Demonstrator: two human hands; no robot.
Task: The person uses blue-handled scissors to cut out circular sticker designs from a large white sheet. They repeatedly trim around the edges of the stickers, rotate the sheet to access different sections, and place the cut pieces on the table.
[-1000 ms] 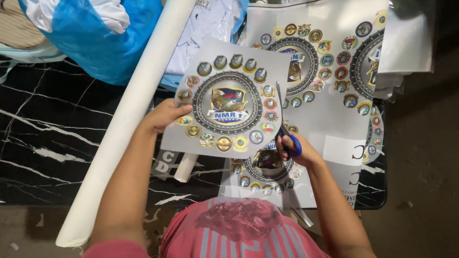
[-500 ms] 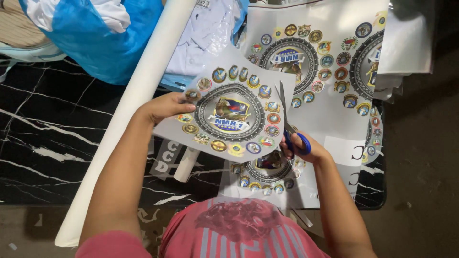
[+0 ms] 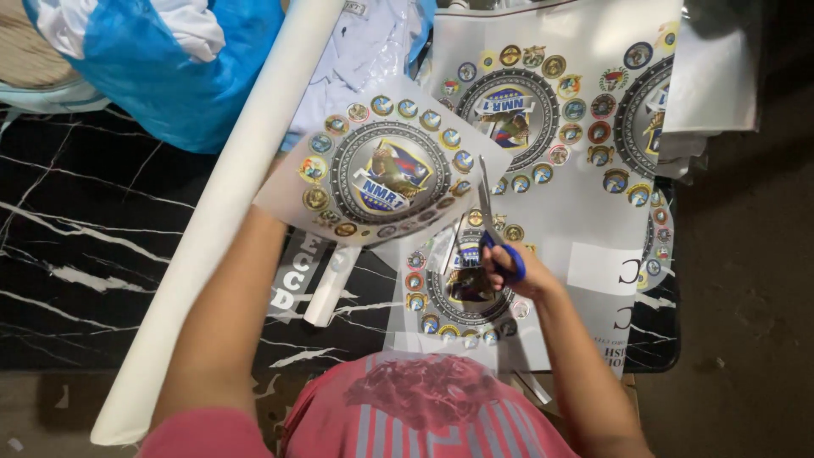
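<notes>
While I watch through the head camera, my right hand (image 3: 519, 276) is closed through the blue loops of the scissors (image 3: 496, 229), whose blades point up and away from it and bite into the right edge of the printed sheet (image 3: 381, 170). My left hand (image 3: 273, 219) is mostly hidden under that sheet's lower left corner; it seems to be pinching the corner to hold the sheet up off the desk (image 3: 85, 254), though I cannot see the fingers themselves.

To cut well here, I judge the sheet should be fed into the blades by turning it with the left hand, the scissors staying nearly in place and closing in long strokes just outside the ring of small badges.

The sheet is thin, glossy and grey, floppy enough to sag, printed with a round emblem circled by small coloured medallions. Beyond the right hand lies a larger uncut print (image 3: 577, 144) of the same emblems, flat and shiny. Beside the left forearm runs a long white paper roll (image 3: 212, 229), smooth and stiff, slanting across black, white-veined marble. Further off sits a crumpled blue plastic bag (image 3: 161, 68).
</notes>
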